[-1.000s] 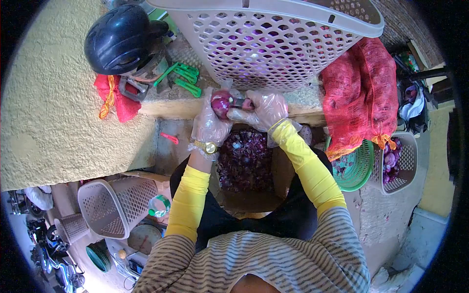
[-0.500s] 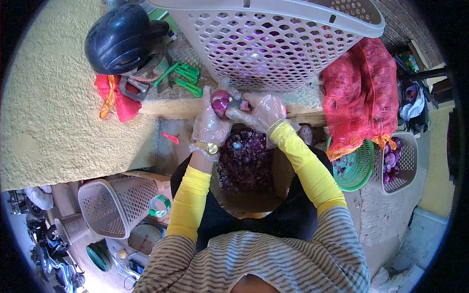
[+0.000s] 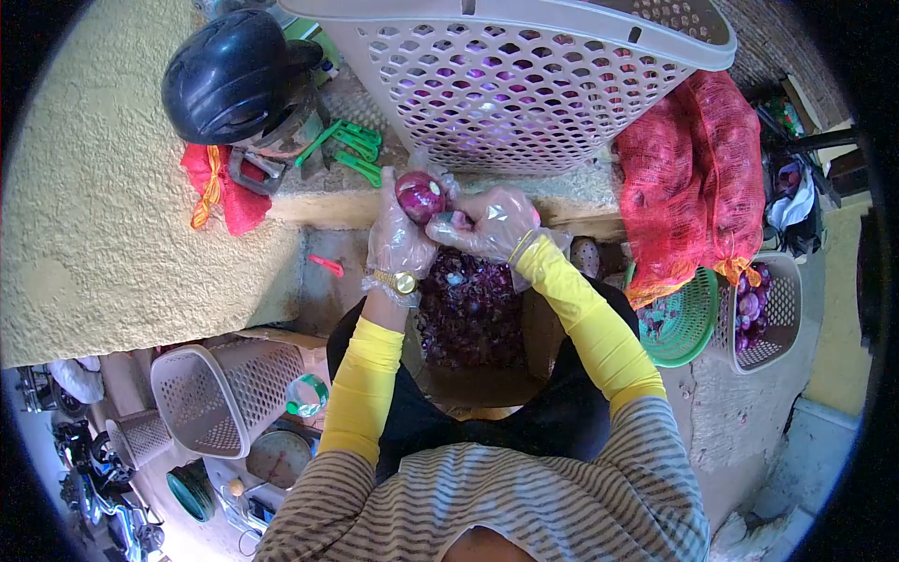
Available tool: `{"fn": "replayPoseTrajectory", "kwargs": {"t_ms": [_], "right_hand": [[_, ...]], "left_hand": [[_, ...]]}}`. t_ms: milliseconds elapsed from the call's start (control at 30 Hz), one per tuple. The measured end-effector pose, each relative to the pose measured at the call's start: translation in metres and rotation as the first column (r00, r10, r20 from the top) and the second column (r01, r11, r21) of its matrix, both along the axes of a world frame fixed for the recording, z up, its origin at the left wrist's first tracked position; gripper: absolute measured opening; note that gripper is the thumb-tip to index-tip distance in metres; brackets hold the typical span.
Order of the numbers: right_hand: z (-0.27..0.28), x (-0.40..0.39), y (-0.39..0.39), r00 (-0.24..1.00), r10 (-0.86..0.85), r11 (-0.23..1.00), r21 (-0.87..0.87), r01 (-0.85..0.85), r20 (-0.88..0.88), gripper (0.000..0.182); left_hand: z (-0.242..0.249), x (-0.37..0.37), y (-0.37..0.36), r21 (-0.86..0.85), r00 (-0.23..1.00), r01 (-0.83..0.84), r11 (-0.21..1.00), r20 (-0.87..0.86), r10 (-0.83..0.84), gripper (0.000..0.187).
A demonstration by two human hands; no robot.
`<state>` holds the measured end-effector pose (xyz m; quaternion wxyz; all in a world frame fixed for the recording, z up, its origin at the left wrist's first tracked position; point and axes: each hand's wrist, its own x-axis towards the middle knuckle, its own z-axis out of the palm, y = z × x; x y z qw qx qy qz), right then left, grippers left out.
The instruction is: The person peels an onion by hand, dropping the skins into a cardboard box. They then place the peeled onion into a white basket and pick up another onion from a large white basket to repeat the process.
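A red onion [image 3: 420,196], purple and shiny, sits in the grip of my left hand [image 3: 401,229], which wears a clear plastic glove and a gold watch at the wrist. Close beside it on the right, my right hand [image 3: 496,222], also gloved, has its fingers curled round a small dark and pinkish thing whose kind I cannot make out. Below both hands, between my knees, stands a box [image 3: 538,337] holding a heap of dark purple onion skins [image 3: 468,314].
A large perforated basket [image 3: 393,70] of onions stands ahead on the ledge. Right are red mesh sacks [image 3: 693,178], a green basket [image 3: 688,328] and a smaller onion basket [image 3: 782,318]. Left lie a black helmet [image 3: 229,75], green clips [image 3: 356,140] and a tipped basket [image 3: 197,393].
The onion has turned and shifted slightly left in my left hand. My right hand has drawn down a little, away from the onion's face.
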<state>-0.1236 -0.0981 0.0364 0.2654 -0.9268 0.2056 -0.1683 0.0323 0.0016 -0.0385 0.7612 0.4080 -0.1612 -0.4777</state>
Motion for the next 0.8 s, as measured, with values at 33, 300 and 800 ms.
{"fn": "replayPoseTrajectory", "kwargs": {"t_ms": [33, 300, 800], "right_hand": [[0.000, 0.000, -0.001, 1.000, 0.016, 1.000, -0.018, -0.016, -0.017, 0.056], [0.013, -0.002, -0.004, 0.984, -0.173, 0.985, 0.022, 0.172, 0.053, 0.055], [0.003, 0.004, 0.004, 0.984, -0.179, 0.983, 0.037, 0.178, 0.021, 0.057]], "left_hand": [[0.037, -0.012, 0.000, -0.091, 0.977, 0.025, 0.996, -0.207, -0.043, 0.056], [0.054, -0.020, -0.003, 0.087, 0.896, -0.118, 0.989, -0.419, 0.144, 0.053], [0.052, -0.022, 0.000, 0.033, 0.904, -0.088, 0.996, -0.417, 0.093, 0.056]]}}
